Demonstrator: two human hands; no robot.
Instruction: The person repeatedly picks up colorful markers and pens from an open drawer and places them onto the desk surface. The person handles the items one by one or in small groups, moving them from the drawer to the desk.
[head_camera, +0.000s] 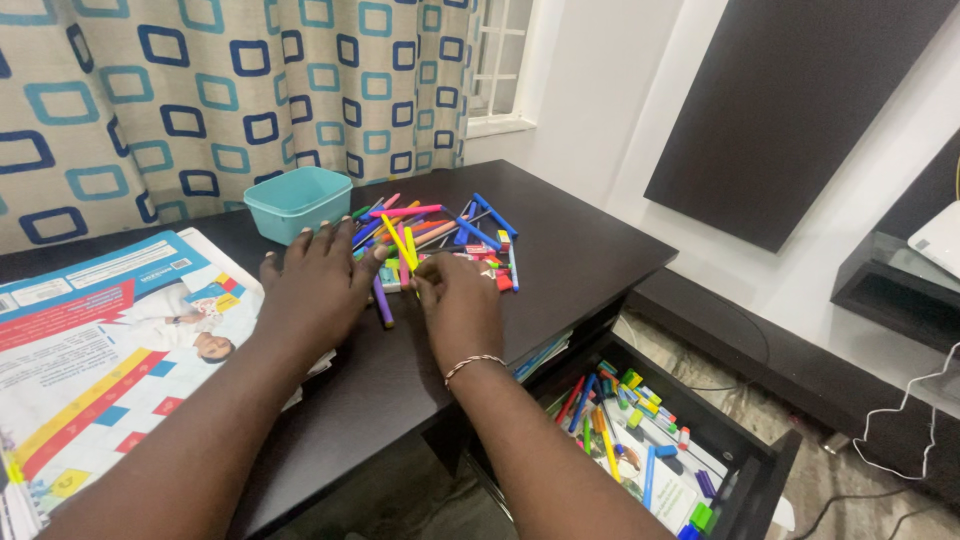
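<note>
- While the teal tub (297, 201) looks empty, the marker pile (440, 235) lies unsorted on the desk (560, 250).
- Right hand (455, 305) pinches a yellow marker (398, 240); left hand (315, 285) rests flat, holding nothing.

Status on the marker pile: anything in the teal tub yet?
Done: nothing visible; the teal tub shows no pens above its rim, its inside is hidden. In hand: the left hand rests on the near edge of the pen pile, the right hand pinches a yellow pen. Left: most of the pile lies loose on the dark desk, more pens lie in the open drawer.
</note>
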